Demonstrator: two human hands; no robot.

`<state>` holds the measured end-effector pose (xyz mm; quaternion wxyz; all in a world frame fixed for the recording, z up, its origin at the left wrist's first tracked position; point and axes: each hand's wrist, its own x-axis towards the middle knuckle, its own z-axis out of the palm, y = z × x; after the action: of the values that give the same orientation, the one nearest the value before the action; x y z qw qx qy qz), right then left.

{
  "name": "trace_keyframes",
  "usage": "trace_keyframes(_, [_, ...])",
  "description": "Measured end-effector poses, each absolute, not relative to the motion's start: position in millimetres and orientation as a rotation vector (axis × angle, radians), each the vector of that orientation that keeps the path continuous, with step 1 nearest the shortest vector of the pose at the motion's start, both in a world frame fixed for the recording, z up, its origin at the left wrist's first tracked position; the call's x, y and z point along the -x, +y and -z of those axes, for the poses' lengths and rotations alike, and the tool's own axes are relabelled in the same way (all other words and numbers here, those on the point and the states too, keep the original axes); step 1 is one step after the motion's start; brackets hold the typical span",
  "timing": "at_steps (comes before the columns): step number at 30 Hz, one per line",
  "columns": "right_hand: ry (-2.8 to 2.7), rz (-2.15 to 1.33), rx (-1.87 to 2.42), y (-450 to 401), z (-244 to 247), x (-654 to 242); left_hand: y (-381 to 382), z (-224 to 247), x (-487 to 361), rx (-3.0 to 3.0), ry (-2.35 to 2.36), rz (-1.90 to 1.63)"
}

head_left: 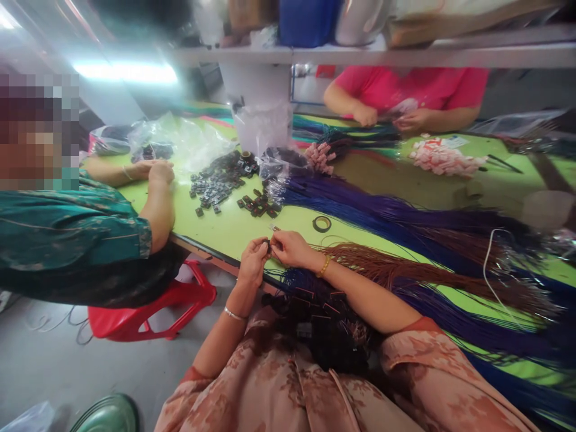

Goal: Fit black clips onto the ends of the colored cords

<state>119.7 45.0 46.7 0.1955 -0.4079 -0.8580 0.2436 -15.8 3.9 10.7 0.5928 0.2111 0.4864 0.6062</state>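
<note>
Near the table's front edge, my left hand (254,259) is closed on a small black piece (269,246). My right hand (288,247) touches the same spot, its fingers pinched together; what lies between them is too small to make out. Brown wires (405,270) and blue wires (315,198) run across the green table (211,231) to the right. Dark parts with wires (321,327) rest at my lap below my hands. A black tape roll (321,224) lies just beyond my right hand. Black connectors (258,205) and grey pieces (211,191) are heaped farther back.
A person in a green top (67,234) sits at the left by a red stool (157,306). Across the table, a person in a pink top (418,90) handles wires. Pink connectors (443,157) lie right, plastic bags (184,141) back left. A shelf (270,56) spans above.
</note>
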Motion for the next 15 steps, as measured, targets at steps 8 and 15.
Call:
trace_keyframes(8, [-2.289,-0.580,1.437,76,-36,-137,4,-9,17,-0.481,1.114,-1.406])
trace_keyframes(15, [-2.485,-0.422,1.630,85,-25,-140,6,-4,20,-0.504,1.111,-1.377])
